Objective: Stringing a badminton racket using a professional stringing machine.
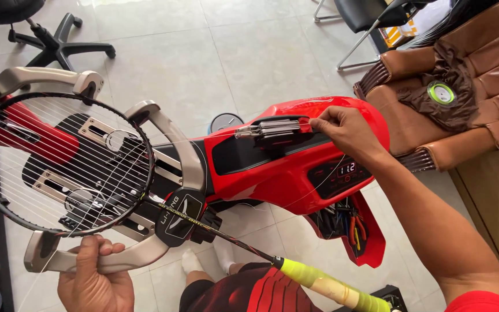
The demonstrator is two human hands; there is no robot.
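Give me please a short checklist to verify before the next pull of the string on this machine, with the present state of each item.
1. Racket sits in the frame supports: ok.
2. String runs from the racket to the tension head: ok.
3. Right hand holds the string at the head: ok.
4. Left hand grips the turntable arm: ok.
5. Head jaws closed on the string: cannot tell.
6. String clamps under the strings locked: cannot tell.
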